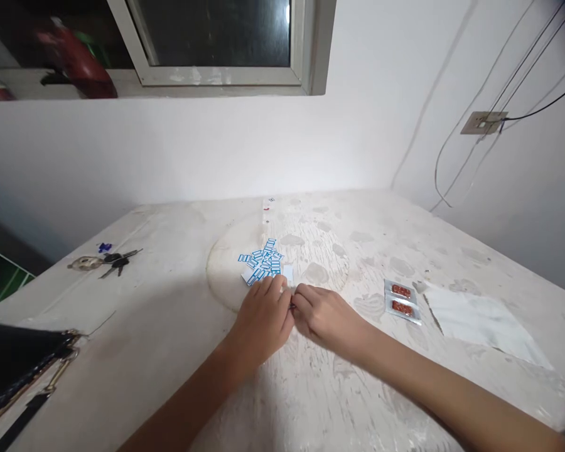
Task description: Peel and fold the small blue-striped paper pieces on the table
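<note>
My left hand (265, 309) and my right hand (322, 314) meet over the middle of the table. Both have their fingers curled in, with the fingertips almost touching. Whatever they pinch between them is mostly hidden by the fingers; only a small dark bit shows. Just beyond my left fingers lies a loose pile of small flat white pieces with blue markings (263, 260), overlapping in several directions. A plain white piece (288, 272) rests at the pile's right side, right beyond the fingertips.
Two silver blister packs with red contents (402, 300) lie to the right, beside a white sheet (487, 323). Keys (115, 260) lie on the left, with a black pouch (21, 351) at the near left edge. A wall and window (226, 75) close off the table's back.
</note>
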Demonstrator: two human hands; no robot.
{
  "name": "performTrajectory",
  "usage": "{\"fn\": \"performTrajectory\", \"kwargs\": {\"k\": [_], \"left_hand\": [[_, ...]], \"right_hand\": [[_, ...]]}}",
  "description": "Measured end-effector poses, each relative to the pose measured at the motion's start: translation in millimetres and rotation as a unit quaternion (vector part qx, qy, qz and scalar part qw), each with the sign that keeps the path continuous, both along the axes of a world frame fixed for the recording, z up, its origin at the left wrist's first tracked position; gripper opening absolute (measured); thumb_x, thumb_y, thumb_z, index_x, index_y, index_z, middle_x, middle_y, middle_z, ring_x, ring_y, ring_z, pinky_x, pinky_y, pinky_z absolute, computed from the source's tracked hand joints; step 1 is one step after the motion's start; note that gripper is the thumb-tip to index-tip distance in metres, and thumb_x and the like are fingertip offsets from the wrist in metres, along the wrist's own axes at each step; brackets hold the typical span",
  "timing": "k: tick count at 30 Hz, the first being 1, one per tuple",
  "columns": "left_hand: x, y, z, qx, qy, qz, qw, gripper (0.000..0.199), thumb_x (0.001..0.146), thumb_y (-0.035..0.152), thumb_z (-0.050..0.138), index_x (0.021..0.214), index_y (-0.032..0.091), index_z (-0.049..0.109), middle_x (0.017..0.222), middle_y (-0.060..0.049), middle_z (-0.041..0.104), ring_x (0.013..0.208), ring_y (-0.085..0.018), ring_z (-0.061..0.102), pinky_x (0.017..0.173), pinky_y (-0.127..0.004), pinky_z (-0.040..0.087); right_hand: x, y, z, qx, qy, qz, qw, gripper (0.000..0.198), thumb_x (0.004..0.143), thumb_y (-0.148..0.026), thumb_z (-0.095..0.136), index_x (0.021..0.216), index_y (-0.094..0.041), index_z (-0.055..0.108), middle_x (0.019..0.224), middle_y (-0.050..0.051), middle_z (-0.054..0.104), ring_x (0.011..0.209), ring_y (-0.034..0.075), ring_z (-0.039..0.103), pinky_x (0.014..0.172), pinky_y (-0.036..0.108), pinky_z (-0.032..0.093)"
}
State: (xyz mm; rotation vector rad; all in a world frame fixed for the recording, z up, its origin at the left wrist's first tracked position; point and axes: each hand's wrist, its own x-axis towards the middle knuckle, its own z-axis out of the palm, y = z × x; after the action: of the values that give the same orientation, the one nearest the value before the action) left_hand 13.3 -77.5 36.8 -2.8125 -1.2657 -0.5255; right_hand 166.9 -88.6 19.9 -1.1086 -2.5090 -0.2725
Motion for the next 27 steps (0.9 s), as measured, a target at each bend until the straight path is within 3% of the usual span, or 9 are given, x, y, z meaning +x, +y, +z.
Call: {"fn": "performTrajectory", "kwargs": {"k": [2, 4, 6, 10, 15, 18, 22, 24, 27], "left_hand": [[-2.2, -1.6, 0.9, -0.055, -0.047, -0.008, 0.997, 0.013, 0.077, 0.011, 0.034, 0.075, 0.018, 0.046, 0.089, -0.008, 0.051, 0.083, -0.021, 0.045, 0.073, -0.035, 0.036], [-4.9, -2.5, 1.3, -0.173, -0.111, -0.004, 0.979, 0.014, 0.080, 0.014, 0.031, 0.072, 0.018, 0.042, 0.075, -0.004, 0.050, 0.069, -0.017, 0.046, 0.063, -0.030, 0.036], [-7.8, -1.3, 3.5, -0.262, -0.185, 0.011, 0.947, 0.015, 0.083, 0.020, 0.031, 0.072, 0.019, 0.041, 0.067, -0.001, 0.048, 0.059, -0.014, 0.043, 0.055, -0.026, 0.033], [-15.5, 12.9, 15.8, -0.301, -0.330, 0.092, 0.890, 0.012, 0.080, 0.027, 0.039, 0.071, 0.019, 0.043, 0.053, 0.004, 0.036, 0.047, -0.010, 0.033, 0.046, -0.023, 0.025], [-28.7, 33.8, 27.5, -0.406, -0.526, 0.145, 0.733, 0.008, 0.066, 0.023, 0.046, 0.069, 0.017, 0.042, 0.051, 0.008, 0.030, 0.040, -0.005, 0.025, 0.042, -0.020, 0.028], [-32.3, 36.6, 26.1, -0.433, -0.573, 0.143, 0.680, 0.013, 0.062, 0.021, 0.049, 0.072, 0.017, 0.042, 0.052, 0.009, 0.032, 0.040, -0.003, 0.024, 0.041, -0.019, 0.028], [-30.0, 40.6, 16.8, -0.446, -0.567, 0.160, 0.674, 0.018, 0.060, 0.021, 0.050, 0.076, 0.016, 0.044, 0.052, 0.008, 0.037, 0.038, -0.003, 0.026, 0.038, -0.018, 0.025], [-28.2, 44.2, 10.5, -0.448, -0.554, 0.165, 0.682, 0.018, 0.060, 0.022, 0.050, 0.076, 0.016, 0.044, 0.052, 0.007, 0.038, 0.037, -0.003, 0.027, 0.037, -0.019, 0.024], [-26.3, 48.5, 2.1, -0.452, -0.542, 0.162, 0.689, 0.017, 0.061, 0.024, 0.049, 0.076, 0.017, 0.045, 0.052, 0.007, 0.039, 0.037, -0.004, 0.028, 0.037, -0.018, 0.024]], "right_hand": [[-5.1, -2.9, 2.4, 0.047, -0.028, 0.005, 0.998, 0.015, 0.081, -0.007, 0.039, 0.077, -0.013, 0.053, 0.073, 0.006, 0.052, 0.062, 0.016, 0.047, 0.052, 0.029, 0.037], [-7.0, -4.4, 9.4, 0.064, -0.030, 0.017, 0.997, 0.016, 0.081, -0.007, 0.040, 0.077, -0.013, 0.053, 0.073, 0.007, 0.053, 0.064, 0.017, 0.048, 0.053, 0.029, 0.038], [-3.8, -1.2, 19.9, 0.032, 0.026, 0.014, 0.999, 0.015, 0.083, -0.011, 0.039, 0.087, -0.013, 0.054, 0.077, 0.008, 0.055, 0.065, 0.017, 0.051, 0.054, 0.028, 0.039], [11.0, 29.8, 36.3, -0.085, 0.179, -0.072, 0.977, 0.032, 0.085, -0.015, 0.035, 0.115, -0.010, 0.045, 0.099, 0.014, 0.058, 0.076, 0.016, 0.057, 0.064, 0.028, 0.043], [3.3, 77.7, 28.2, -0.209, 0.075, -0.040, 0.974, 0.025, 0.075, -0.023, 0.052, 0.096, -0.012, 0.060, 0.094, 0.013, 0.061, 0.086, 0.022, 0.056, 0.071, 0.028, 0.042], [-11.5, 88.2, 26.4, -0.260, 0.026, -0.082, 0.962, 0.027, 0.068, -0.023, 0.059, 0.092, -0.010, 0.061, 0.092, 0.014, 0.061, 0.084, 0.023, 0.056, 0.068, 0.027, 0.041], [-19.0, 95.8, 32.8, -0.364, 0.014, -0.135, 0.922, 0.040, 0.064, -0.023, 0.064, 0.101, -0.011, 0.058, 0.092, 0.009, 0.062, 0.078, 0.019, 0.059, 0.060, 0.021, 0.041], [-18.8, 99.0, 34.6, -0.376, 0.012, -0.148, 0.915, 0.047, 0.062, -0.026, 0.067, 0.106, -0.011, 0.055, 0.095, 0.008, 0.061, 0.081, 0.018, 0.059, 0.059, 0.020, 0.041], [-18.9, 99.9, 35.1, -0.378, 0.005, -0.173, 0.909, 0.044, 0.061, -0.029, 0.068, 0.099, -0.012, 0.057, 0.107, 0.012, 0.056, 0.087, 0.022, 0.058, 0.061, 0.022, 0.041]]}}
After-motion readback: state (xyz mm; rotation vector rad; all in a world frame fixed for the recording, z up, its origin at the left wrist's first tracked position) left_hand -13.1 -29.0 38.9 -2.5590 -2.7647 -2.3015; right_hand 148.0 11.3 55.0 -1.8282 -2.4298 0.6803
